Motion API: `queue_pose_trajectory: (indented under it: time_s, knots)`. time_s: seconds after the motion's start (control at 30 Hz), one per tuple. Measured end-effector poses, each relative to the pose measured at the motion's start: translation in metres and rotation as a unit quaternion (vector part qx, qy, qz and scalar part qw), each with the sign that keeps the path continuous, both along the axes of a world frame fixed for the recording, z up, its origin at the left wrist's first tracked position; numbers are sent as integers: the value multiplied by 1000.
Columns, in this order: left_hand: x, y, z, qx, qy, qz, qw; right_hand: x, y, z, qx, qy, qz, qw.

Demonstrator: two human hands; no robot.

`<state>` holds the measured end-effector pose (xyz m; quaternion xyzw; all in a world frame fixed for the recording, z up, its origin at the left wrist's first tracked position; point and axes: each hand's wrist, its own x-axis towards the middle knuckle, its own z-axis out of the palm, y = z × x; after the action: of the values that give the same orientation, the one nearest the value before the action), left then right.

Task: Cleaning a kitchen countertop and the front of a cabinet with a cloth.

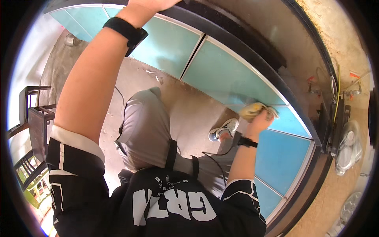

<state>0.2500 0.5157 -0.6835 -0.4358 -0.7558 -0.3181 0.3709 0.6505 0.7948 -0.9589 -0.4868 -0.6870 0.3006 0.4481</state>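
Observation:
My right hand (260, 121) grips a bunched yellowish cloth (251, 112), blurred, against or very close to the blue-green panelled front (234, 71) of a cabinet or counter. Thin pale strips frame and divide the panels. At the top of the view, my left hand (157, 3) is at the dark edge (189, 16) of the counter. Its fingers run out of the picture, so their pose is hidden. Each wrist has a black band, and a dark device sits on the left one (125, 34).
Below me is a concrete floor (189, 118) with small white scraps (157, 78). Dark stools (40, 127) and a green plastic chair (34, 195) stand at left. A metal pot-like object (72, 40) lies near the panels. Wall taps (352, 91) and a yellow hose (337, 100) are at right.

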Motion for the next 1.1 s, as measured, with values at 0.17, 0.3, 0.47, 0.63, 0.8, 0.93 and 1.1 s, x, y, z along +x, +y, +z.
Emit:
queue_pose_trajectory:
  time_s: [0.17, 0.3, 0.47, 0.63, 0.8, 0.93, 1.1]
  knots:
    - [0, 6, -1, 12, -30, -7, 999, 22, 25, -2, -201, 229, 82, 949]
    - [-1, -5, -1, 20, -11, -12, 1000, -75, -41, -26, -496, 447, 82, 740]
    - [-2, 11, -13, 16, -32, -14, 999, -180, -121, -46, -673, 507, 130, 523]
    - [-2, 8, -5, 38, -23, -47, 998, -250, -166, -66, -727, 539, 86, 416]
    - [1, 10, -10, 11, -45, -16, 999, -214, -140, -61, -726, 541, 113, 409]
    - [-1, 8, -16, 32, -36, -29, 998, -111, -58, -34, -659, 525, 165, 513]
    - [-3, -5, -4, 24, -45, -4, 999, 58, 83, 22, -412, 275, 197, 846]
